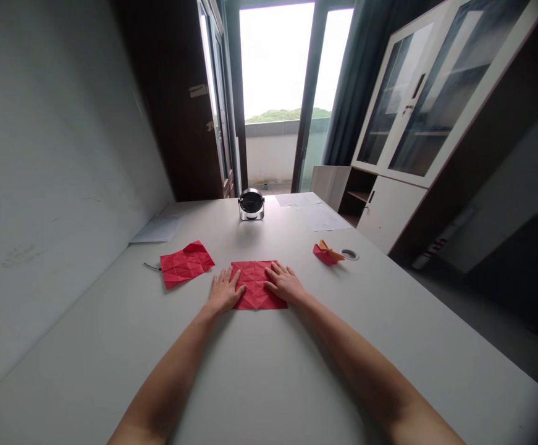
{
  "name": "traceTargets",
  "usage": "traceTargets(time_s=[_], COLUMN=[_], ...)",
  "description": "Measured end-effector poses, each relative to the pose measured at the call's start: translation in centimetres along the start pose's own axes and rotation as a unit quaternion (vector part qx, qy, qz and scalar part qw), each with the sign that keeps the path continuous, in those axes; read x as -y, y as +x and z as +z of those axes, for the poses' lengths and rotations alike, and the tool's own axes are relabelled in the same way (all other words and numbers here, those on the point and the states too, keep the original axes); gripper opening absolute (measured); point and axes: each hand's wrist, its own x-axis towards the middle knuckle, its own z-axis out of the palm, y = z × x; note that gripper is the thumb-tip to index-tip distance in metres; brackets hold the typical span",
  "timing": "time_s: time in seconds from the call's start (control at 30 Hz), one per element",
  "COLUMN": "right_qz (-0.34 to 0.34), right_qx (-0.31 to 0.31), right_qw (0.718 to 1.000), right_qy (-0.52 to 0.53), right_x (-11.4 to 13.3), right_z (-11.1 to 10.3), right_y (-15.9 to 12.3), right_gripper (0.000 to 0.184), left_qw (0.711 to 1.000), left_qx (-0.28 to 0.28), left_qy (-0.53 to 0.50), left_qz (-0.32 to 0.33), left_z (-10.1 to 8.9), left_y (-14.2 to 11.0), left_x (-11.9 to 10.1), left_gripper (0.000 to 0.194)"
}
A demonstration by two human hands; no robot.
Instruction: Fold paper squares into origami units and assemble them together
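Observation:
A creased red sheet of paper lies flat on the white table in front of me. My left hand rests on its left edge, palm down with the fingers spread. On the right edge my right hand also lies flat, fingers apart. Neither hand grips anything. Left of them is a second creased red sheet, with one corner raised and a thin dark strip at its left end. A folded red and orange paper piece sits to the right, beyond my right hand.
A grey tape roll lies beside the folded piece. Farther back stands a round black and silver device on the table. White papers lie near the left wall, with more sheets at the back right. Cabinets flank the window.

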Motion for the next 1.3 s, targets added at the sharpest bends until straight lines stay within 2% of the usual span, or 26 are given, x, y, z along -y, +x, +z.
traceTargets(time_s=[0.17, 0.33, 0.53, 0.97, 1.13, 1.3], right_qz=[0.06, 0.078, 0.056, 0.028, 0.026, 0.039], right_qx=[-0.037, -0.06, -0.078, -0.108, -0.107, -0.099], right_qw=[0.997, 0.995, 0.995, 0.99, 0.991, 0.991], right_qy=[0.007, 0.019, 0.035, 0.082, 0.077, 0.082], right_x=[-0.5, -0.9, -1.1, -1.2, -1.1, -0.8], right_z=[0.6, 0.8, 0.6, 0.1, -0.1, -0.5], right_y=[0.4, 0.5, 0.4, 0.5, 0.4, 0.3], right_gripper=[0.064, 0.07, 0.07, 0.073, 0.072, 0.071], left_qw=[0.999, 0.994, 0.988, 0.98, 0.982, 0.985], left_qx=[-0.027, -0.098, -0.154, -0.178, -0.169, -0.152], left_qy=[-0.008, -0.022, -0.031, -0.078, -0.079, -0.085], left_qz=[-0.018, -0.052, -0.001, 0.029, 0.016, 0.0], left_z=[0.5, 0.7, 0.1, -0.2, -0.7, -1.3], left_y=[0.4, 0.4, 0.2, 0.3, 0.0, -0.4], left_x=[1.1, 1.4, 1.2, 1.3, 0.9, 0.5], left_gripper=[0.07, 0.068, 0.063, 0.061, 0.054, 0.057])
